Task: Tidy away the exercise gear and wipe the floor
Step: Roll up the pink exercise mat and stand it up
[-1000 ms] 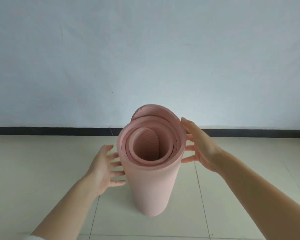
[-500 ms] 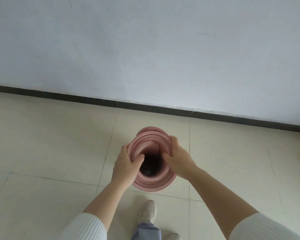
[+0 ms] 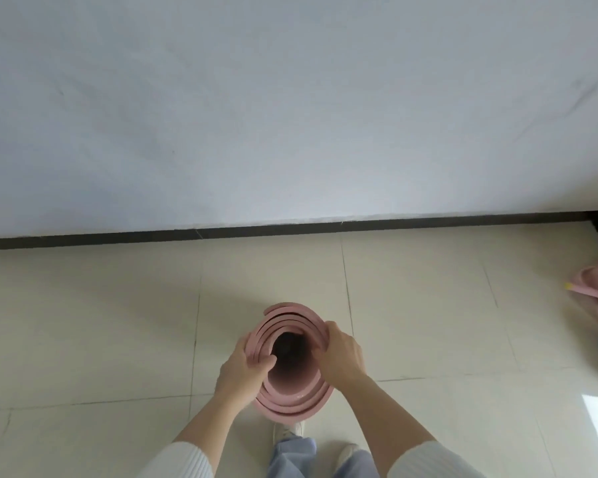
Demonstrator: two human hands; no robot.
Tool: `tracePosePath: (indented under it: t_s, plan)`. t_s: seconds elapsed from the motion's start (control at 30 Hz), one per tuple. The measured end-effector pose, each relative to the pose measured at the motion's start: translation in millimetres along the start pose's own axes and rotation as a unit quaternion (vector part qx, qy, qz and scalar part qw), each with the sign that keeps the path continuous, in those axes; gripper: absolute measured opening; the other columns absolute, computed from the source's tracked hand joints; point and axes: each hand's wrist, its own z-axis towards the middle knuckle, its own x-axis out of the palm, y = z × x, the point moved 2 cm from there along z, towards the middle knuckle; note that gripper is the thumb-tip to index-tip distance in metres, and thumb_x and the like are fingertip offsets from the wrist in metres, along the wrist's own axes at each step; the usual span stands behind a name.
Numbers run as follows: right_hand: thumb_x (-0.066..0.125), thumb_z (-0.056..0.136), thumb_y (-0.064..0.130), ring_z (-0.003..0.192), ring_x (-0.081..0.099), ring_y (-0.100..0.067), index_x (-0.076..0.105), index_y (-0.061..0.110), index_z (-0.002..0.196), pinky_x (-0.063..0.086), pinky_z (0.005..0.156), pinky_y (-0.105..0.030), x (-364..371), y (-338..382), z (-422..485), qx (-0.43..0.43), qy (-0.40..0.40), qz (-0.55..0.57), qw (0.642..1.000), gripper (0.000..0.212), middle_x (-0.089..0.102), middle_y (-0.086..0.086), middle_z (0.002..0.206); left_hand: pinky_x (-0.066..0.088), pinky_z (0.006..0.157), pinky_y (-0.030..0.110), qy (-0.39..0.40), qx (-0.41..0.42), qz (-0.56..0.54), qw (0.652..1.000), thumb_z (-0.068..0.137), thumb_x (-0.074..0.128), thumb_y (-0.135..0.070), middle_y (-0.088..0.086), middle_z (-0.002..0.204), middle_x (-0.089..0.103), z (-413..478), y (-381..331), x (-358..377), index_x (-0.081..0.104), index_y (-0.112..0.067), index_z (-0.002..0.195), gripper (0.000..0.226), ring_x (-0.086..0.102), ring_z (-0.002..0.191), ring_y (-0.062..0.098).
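The pink mat (image 3: 292, 407) is rolled into a loose tube and held on end just in front of the person's feet, so you look straight down its dark hollow. It sits between the two hands, each clamped on the top rim.

The left hand (image 3: 244, 367) has its thumb hooked inside the inner coils and its fingers wrapped round the outside, pinching several layers together. The right hand (image 3: 342, 357) grips the opposite side, fingers curled over the rim. I'd say that two-sided hold is there to stop the coils springing apart: the layers stand visibly slack, with gaps between them, and the outer flap beyond the hands is peeling away.

Whether the bottom rests on the tiled floor (image 3: 83, 322) or hangs just above it I cannot tell, as the roll hides its own base. One white shoe (image 3: 289, 432) shows directly below it.

Beyond the hands lie bare tiles up to the dark skirting (image 3: 187, 233) and the pale wall (image 3: 290, 98), a likely place to prop the roll. Well off to the right of the right hand there's a pink slipper (image 3: 596, 288) at the edge of view. No wiping cloth is in sight, so that part looks not yet begun.
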Motion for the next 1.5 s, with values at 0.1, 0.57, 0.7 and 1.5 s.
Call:
tracePosePath:
  t_s: [0.1, 0.57, 0.7, 1.5]
  plan:
    - [0.05, 0.083, 0.018, 0.082, 0.056, -0.025, 0.053, 0.021, 0.112, 0.042, 0.066, -0.029, -35.1, -24.2, 1.7, 0.022, -0.012, 0.055, 0.998, 0.029, 0.061, -0.002, 0.093, 0.056, 0.084, 0.042, 0.068, 0.016, 0.002, 0.998, 0.079, 0.069, -0.035, -0.016, 0.104, 0.066, -2.9, -38.2, 13.4, 0.051, -0.045, 0.118, 0.044, 0.064, 0.097, 0.013]
    - [0.057, 0.079, 0.02, 0.075, 0.057, -0.025, 0.059, 0.022, 0.097, 0.043, 0.06, -0.03, -318.0, -280.6, -38.6, 0.1, -0.148, 0.184, 0.967, 0.018, 0.061, 0.001, 0.079, 0.047, 0.091, 0.032, 0.168, 0.186, 0.165, 0.954, 0.082, 0.06, -0.018, -0.009, 0.117, 0.063, -75.7, -295.3, 288.8, 0.044, -0.031, 0.136, 0.058, 0.06, 0.105, 0.017]
    - [0.055, 0.081, 0.021, 0.072, 0.055, -0.024, 0.058, 0.023, 0.093, 0.036, 0.052, -0.026, -404.9, -361.3, -40.7, 0.117, -0.183, 0.197, 0.956, 0.012, 0.06, 0.002, 0.077, 0.047, 0.095, 0.033, 0.189, 0.222, 0.179, 0.94, 0.085, 0.055, -0.019, -0.011, 0.117, 0.063, -89.4, -369.8, 387.1, 0.047, -0.032, 0.134, 0.051, 0.059, 0.108, 0.015]
    - [0.05, 0.085, 0.038, 0.076, 0.061, -0.018, 0.059, 0.033, 0.108, 0.05, 0.067, -0.034, -775.3, -634.8, 156.9, 0.237, -0.33, 0.279, 0.87, 0.025, 0.066, 0.006, 0.083, 0.033, 0.077, 0.007, 0.265, 0.379, 0.243, 0.853, 0.096, 0.052, -0.025, -0.021, 0.111, 0.052, 0.9, -780.9, 776.6, 0.046, -0.029, 0.135, 0.04, 0.051, 0.104, 0.0]
